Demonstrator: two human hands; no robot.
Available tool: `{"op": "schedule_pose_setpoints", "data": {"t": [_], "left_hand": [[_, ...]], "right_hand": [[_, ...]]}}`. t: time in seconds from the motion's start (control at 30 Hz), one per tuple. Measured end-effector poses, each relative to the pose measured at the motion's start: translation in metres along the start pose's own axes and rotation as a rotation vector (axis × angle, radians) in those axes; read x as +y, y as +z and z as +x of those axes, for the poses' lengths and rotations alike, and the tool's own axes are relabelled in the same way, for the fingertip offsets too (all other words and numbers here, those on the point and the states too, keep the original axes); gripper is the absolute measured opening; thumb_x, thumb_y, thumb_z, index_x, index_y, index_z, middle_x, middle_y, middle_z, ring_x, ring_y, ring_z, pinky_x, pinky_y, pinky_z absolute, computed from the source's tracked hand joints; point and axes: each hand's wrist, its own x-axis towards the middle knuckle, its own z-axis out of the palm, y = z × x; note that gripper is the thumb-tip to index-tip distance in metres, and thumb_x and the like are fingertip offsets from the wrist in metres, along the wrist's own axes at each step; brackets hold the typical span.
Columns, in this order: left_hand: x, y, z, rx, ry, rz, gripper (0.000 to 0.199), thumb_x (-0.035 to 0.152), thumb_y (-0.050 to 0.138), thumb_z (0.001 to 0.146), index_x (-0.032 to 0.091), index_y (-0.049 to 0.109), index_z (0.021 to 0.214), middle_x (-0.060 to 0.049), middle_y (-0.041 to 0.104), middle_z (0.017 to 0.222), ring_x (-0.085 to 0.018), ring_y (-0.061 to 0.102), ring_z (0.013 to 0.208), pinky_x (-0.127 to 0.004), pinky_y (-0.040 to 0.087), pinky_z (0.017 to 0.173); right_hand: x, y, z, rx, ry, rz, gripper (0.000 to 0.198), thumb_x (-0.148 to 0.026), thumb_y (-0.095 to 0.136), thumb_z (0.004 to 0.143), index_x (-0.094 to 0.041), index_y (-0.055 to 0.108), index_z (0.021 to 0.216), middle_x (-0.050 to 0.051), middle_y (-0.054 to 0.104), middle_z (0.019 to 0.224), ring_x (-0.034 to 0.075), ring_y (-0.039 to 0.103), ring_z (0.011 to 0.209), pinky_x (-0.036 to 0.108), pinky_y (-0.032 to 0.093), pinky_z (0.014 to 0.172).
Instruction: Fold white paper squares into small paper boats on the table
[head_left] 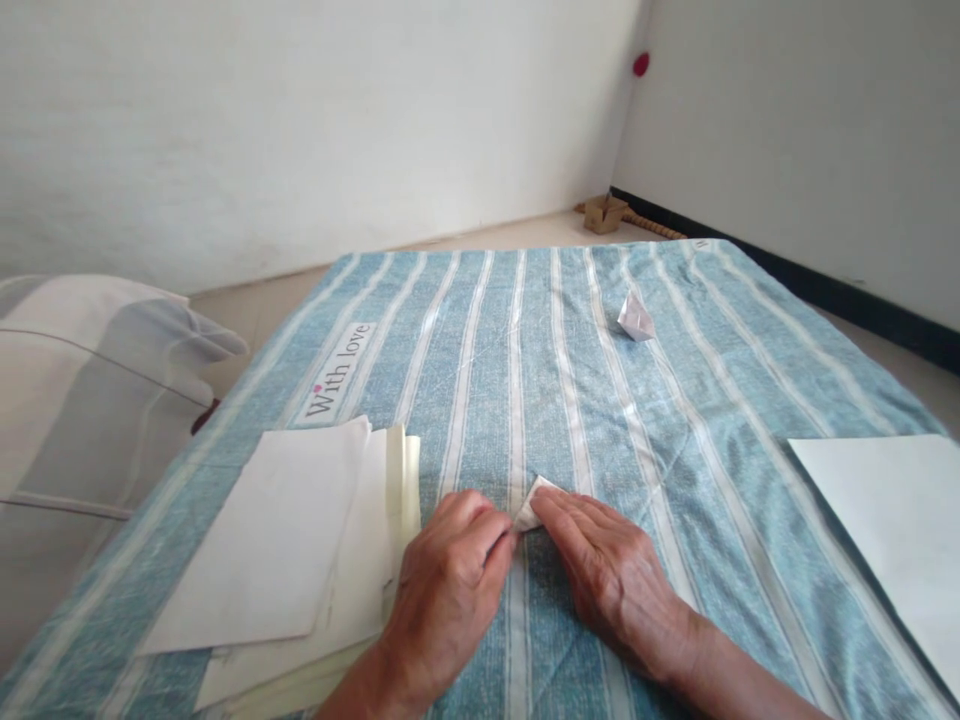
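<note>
A small piece of folded white paper (531, 504) lies low over the striped cloth, between my two hands. My left hand (459, 565) is closed, its thumb and forefinger pinching the paper's left corner. From the other side, my right hand (611, 560) has its fingers pressed together over the paper's right part, and its thumb is hidden beneath. Farther back on the cloth stands a small folded paper boat (637, 318), apart from both hands. Just left of my left hand is a stack of white and pale yellow sheets (262, 540).
A blue-and-white striped cloth (480, 400) printed "With love" covers the table. White paper (892, 520) lies at the right edge. A grey-and-white draped fabric (97, 400) is at the left. In the far corner sits a small cardboard box (604, 214), below white walls.
</note>
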Motion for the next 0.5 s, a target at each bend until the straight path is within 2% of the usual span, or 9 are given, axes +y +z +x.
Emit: {"op": "schedule_pose_setpoints", "data": {"t": [0.17, 0.3, 0.5], "left_hand": [[-0.0011, 0.0073, 0.0034, -0.047, -0.025, 0.048, 0.027, 0.015, 0.043, 0.093, 0.018, 0.058, 0.07, -0.003, 0.054, 0.072, -0.019, 0.053, 0.073, -0.032, 0.046, 0.065], [-0.0017, 0.0064, 0.0041, -0.09, -0.054, 0.046, 0.027, 0.014, 0.042, 0.092, 0.018, 0.056, 0.07, -0.003, 0.054, 0.073, -0.019, 0.053, 0.074, -0.032, 0.045, 0.067], [0.0001, 0.0041, 0.0073, -0.134, -0.208, 0.022, 0.022, 0.013, 0.051, 0.086, 0.019, 0.054, 0.065, 0.0, 0.054, 0.071, -0.016, 0.054, 0.071, -0.027, 0.043, 0.063]], "right_hand": [[-0.0043, -0.007, 0.0056, -0.047, -0.027, -0.022, 0.029, -0.009, 0.034, 0.098, -0.014, 0.059, 0.112, 0.011, 0.067, 0.117, 0.021, 0.062, 0.112, 0.038, 0.053, 0.095], [-0.0034, -0.0068, 0.0052, -0.061, -0.053, -0.057, 0.031, -0.013, 0.032, 0.099, -0.015, 0.058, 0.116, 0.012, 0.065, 0.12, 0.022, 0.061, 0.113, 0.04, 0.052, 0.097], [-0.0013, -0.0053, 0.0015, -0.086, -0.083, -0.084, 0.034, -0.012, 0.033, 0.099, -0.012, 0.058, 0.121, 0.014, 0.062, 0.124, 0.024, 0.057, 0.117, 0.042, 0.051, 0.099]]}}
